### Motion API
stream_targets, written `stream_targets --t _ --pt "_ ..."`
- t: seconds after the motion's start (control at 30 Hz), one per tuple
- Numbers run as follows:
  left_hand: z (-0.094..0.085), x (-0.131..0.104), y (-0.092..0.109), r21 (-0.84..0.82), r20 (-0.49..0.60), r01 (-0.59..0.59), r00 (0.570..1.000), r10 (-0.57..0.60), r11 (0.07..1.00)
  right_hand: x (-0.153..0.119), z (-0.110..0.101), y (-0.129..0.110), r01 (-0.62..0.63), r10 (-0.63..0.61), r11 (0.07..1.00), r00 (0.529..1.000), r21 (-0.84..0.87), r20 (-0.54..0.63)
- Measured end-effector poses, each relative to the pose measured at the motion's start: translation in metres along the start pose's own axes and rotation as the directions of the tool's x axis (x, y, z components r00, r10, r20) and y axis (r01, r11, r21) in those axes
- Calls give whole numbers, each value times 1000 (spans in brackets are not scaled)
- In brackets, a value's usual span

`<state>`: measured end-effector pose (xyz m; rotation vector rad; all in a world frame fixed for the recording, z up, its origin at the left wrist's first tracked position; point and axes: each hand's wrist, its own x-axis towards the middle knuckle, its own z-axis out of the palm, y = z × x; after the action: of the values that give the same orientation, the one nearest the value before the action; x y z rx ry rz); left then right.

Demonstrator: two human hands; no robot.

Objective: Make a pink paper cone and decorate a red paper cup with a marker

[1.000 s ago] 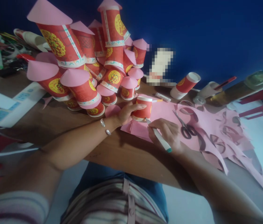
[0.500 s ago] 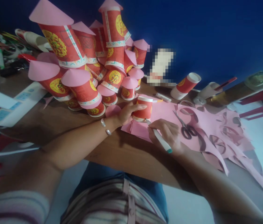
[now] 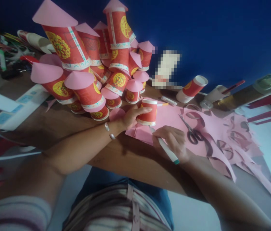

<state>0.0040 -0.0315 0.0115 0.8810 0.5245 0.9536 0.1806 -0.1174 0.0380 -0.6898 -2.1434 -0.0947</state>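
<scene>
My left hand [image 3: 133, 117] is wrapped round a red paper cup [image 3: 148, 111] with pale bands at its top and bottom, its thumb across the side. Under the cup lie pink paper pieces [image 3: 143, 134]. My right hand [image 3: 170, 141] grips a white marker [image 3: 167, 150] with a green end. The marker's tip points up and left, close to the cup's lower edge; whether it touches the cup or paper I cannot tell. Right of that hand, dark-handled scissors [image 3: 194, 134] lie on a large pink sheet [image 3: 169, 115].
Stacked red cups with pink paper cones [image 3: 84, 80] crowd the back left. A white power strip [image 3: 17, 106] is at left. Cut pink scraps [image 3: 236, 134] spread right. A glue stick [image 3: 169, 100], another red cup [image 3: 193, 88] and a bottle [image 3: 250, 91] stand or lie behind.
My right hand and the marker have shifted slightly down, and the marker's tip sits a little lower by the cup's bottom edge. The left hand keeps its hold on the cup.
</scene>
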Motion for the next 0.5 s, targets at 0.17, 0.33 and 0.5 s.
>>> stream_targets --t 0.17,0.33,0.5 --pt "0 1 -2 49 7 -63 998 63 997 0 3 0 5 -5 1000 1000 1 26" --pt "1 0 -1 104 17 -106 994 105 989 -4 7 1 -12 12 1000 1000 -6 20" --pt "0 -1 -3 155 17 -84 996 83 984 -5 8 2 -2 2 1000 1000 -15 24"
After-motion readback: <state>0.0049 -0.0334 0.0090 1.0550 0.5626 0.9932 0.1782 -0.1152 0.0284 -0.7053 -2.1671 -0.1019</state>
